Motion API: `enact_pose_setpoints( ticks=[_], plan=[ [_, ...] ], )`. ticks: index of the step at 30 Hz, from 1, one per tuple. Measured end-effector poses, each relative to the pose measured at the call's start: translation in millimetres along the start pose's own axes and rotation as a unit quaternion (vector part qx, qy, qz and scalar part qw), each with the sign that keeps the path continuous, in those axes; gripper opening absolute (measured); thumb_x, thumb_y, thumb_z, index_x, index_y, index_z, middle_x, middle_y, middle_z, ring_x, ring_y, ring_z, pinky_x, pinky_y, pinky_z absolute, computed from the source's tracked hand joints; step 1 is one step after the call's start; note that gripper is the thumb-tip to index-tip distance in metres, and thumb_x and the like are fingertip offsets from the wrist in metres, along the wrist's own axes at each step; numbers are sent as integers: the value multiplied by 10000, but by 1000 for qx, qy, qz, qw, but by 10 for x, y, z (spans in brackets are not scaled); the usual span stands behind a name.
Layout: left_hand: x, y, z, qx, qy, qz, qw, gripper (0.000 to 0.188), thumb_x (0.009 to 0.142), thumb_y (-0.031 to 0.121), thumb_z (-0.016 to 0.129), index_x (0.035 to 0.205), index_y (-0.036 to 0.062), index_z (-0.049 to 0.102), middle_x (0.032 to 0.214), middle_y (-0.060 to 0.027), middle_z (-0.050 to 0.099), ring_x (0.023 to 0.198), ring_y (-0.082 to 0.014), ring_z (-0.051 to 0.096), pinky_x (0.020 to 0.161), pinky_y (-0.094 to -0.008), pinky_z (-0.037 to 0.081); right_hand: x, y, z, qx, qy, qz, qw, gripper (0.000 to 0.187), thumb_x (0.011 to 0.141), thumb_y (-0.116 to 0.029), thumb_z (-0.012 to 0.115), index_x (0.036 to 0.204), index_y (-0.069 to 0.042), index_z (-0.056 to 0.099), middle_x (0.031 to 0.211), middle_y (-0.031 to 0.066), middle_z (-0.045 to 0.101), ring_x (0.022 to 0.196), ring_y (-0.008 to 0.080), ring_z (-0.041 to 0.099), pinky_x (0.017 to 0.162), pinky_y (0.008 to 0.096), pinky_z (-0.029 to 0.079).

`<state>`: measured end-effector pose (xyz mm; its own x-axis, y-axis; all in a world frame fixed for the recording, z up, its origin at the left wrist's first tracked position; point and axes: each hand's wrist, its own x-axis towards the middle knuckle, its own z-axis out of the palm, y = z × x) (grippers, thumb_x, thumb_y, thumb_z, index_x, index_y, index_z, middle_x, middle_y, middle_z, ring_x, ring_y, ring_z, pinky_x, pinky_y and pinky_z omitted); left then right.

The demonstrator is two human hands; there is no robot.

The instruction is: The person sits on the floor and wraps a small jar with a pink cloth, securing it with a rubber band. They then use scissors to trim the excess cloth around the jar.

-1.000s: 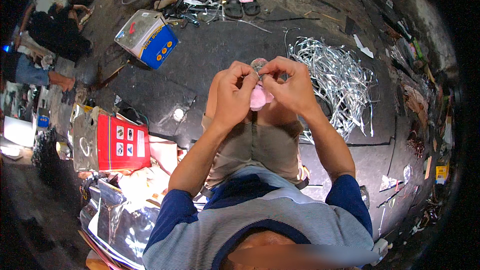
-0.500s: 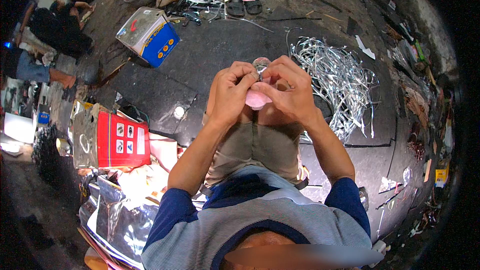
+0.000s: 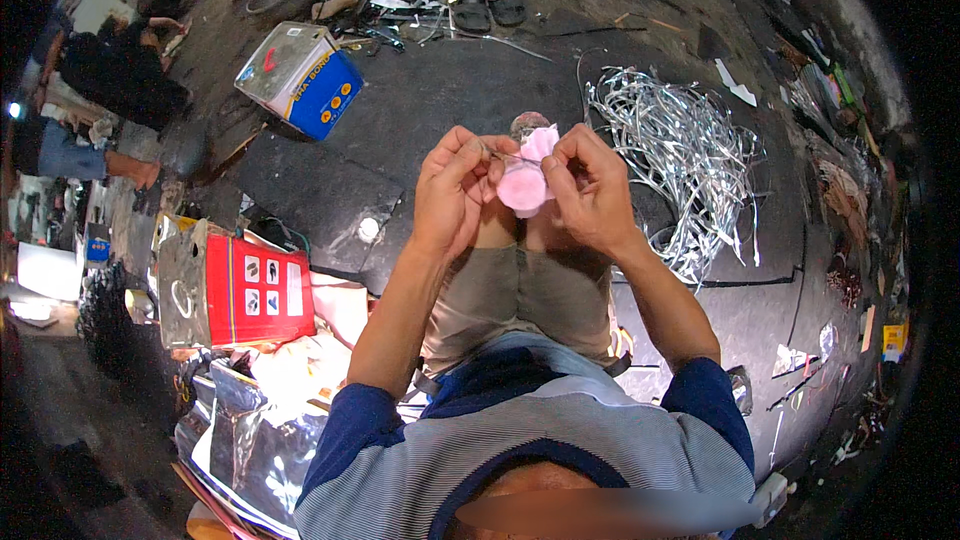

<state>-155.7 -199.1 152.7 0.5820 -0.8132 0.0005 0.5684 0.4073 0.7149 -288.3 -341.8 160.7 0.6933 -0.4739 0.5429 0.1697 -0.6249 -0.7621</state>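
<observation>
A small pink fluffy piece (image 3: 526, 180) hangs between my two hands above my knees. My left hand (image 3: 452, 190) pinches a thin wire that runs into the pink piece from the left. My right hand (image 3: 590, 188) pinches the pink piece from the right side. A small round grey part (image 3: 527, 124) shows just above the pink piece, partly hidden by my fingers. Both hands are raised over a dark mat (image 3: 400, 110) on the floor.
A heap of silver metal strips (image 3: 680, 155) lies on the right. A blue and silver box (image 3: 300, 80) stands at the back left, a red and silver box (image 3: 235, 288) at my left. Sandals and tools (image 3: 470, 2) lie at the back. A person sits far left.
The pink piece has come further into view between my fingers and my hands have shifted slightly lower. The round grey part now sits above it.
</observation>
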Motion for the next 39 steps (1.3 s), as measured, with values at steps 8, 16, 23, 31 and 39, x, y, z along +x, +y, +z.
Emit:
enact_pose_setpoints(
  ticks=[8,16,23,31,39],
  plan=[
    [13,46,-9,68,-5,15,998,143,1019,70,528,879,77,497,833,-80,615,668,-90,501,560,-236,445,30,-113,13,-139,2,-66,988,130,881,-71,661,844,-17,549,754,152,522,617,324,572,528,402,468],
    [246,144,125,68,-126,196,970,768,969,664,448,1329,-4,564,1403,-218,520,1329,-330,514,1126,-434,423,644,-269,272,183,130,80,971,146,933,-135,666,880,0,642,789,26,644,732,79,595,617,319,507],
    [466,165,-57,415,-80,296,857,479,826,118,729,1265,60,544,1274,-105,581,1143,-261,597,958,-375,544,615,-317,99,306,152,53,938,243,987,-259,686,1008,-19,714,794,24,698,694,89,647,628,283,542],
    [1436,1278,-1055,204,71,57,975,454,888,261,698,1274,47,594,1209,-176,659,1071,-307,653,930,-423,568,-2394,1369,-1253,-327,109,511,787,325,897,-291,563,969,1,685,861,248,703,863,444,688,766,541,542],
    [1543,881,-778,38,18,-107,993,465,923,297,646,1306,35,607,1218,-178,685,1053,-327,679,878,-437,579,-4918,1617,-97,-300,141,543,771,673,696,19,704,1337,-64,517,1333,122,558,1269,345,514,1059,440,432]
  ],
)
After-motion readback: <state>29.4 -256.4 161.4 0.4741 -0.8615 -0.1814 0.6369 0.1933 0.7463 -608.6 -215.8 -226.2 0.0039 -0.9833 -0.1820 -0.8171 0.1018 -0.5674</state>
